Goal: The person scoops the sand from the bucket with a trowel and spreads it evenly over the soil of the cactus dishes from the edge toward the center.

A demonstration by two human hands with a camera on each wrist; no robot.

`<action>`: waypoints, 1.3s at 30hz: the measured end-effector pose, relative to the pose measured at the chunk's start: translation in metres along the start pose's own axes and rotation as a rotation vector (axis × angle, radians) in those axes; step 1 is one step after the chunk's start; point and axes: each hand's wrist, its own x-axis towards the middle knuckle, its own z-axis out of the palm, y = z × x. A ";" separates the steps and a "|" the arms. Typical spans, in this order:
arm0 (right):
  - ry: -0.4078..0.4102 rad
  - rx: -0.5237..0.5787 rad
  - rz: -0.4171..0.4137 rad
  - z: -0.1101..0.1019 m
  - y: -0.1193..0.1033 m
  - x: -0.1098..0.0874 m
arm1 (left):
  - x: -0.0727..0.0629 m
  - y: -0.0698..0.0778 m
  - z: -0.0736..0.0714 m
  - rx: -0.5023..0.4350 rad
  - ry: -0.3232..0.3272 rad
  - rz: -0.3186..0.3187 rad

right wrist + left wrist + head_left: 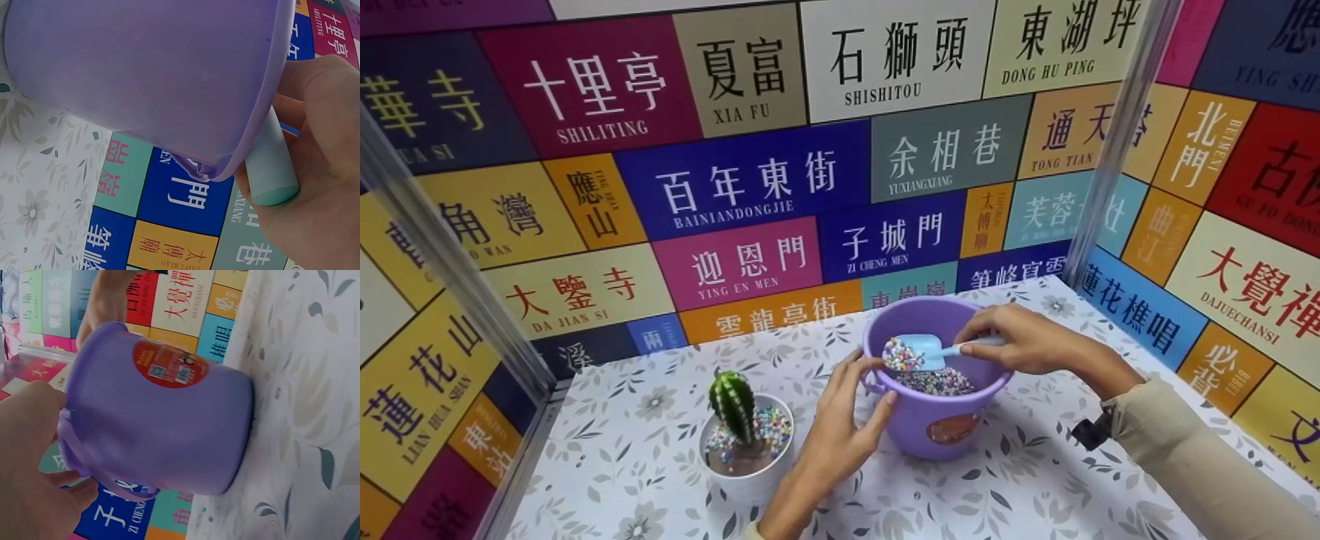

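A purple bucket (937,416) stands upright on the table, with small multicoloured pebbles (941,381) at its bottom. My left hand (844,420) holds its rim on the left side; thumb and fingers lie around the rim in the left wrist view. Over the bucket's mouth, a light-blue scoop (931,351) carries a heap of pebbles. Its handle (273,163) is gripped by my right hand (1024,337). To the left of the bucket, a green cactus (733,405) grows in a white pot (746,484), where coloured pebbles cover part of the brown soil.
A floral white cloth (652,442) covers the table. Panels with coloured lettering rise behind it and on both sides, joined by metal corner posts (1117,150). The cactus pot stands close to my left forearm. A red oval label (169,364) is on the bucket.
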 end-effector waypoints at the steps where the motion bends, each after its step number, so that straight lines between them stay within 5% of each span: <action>1: 0.002 -0.003 0.000 0.000 -0.001 -0.001 | 0.000 0.003 -0.003 0.016 0.015 -0.004; 7: 0.003 -0.009 0.003 -0.003 -0.006 -0.003 | 0.002 0.024 -0.023 0.061 0.087 0.006; 12: 0.012 -0.013 0.008 -0.004 -0.012 -0.004 | 0.002 0.044 -0.045 0.067 0.078 0.049; 17: 0.018 -0.014 0.013 -0.006 -0.018 -0.004 | -0.001 0.060 -0.079 0.106 0.060 0.026; 21: 0.020 -0.014 0.014 -0.006 -0.022 -0.003 | -0.003 0.067 -0.107 0.119 0.110 0.031; 30: 0.013 0.022 -0.022 -0.005 -0.027 0.002 | -0.011 0.060 -0.146 0.148 0.157 -0.009; 39: -0.005 0.017 -0.066 0.005 -0.037 0.010 | -0.023 0.035 -0.176 0.150 0.132 -0.096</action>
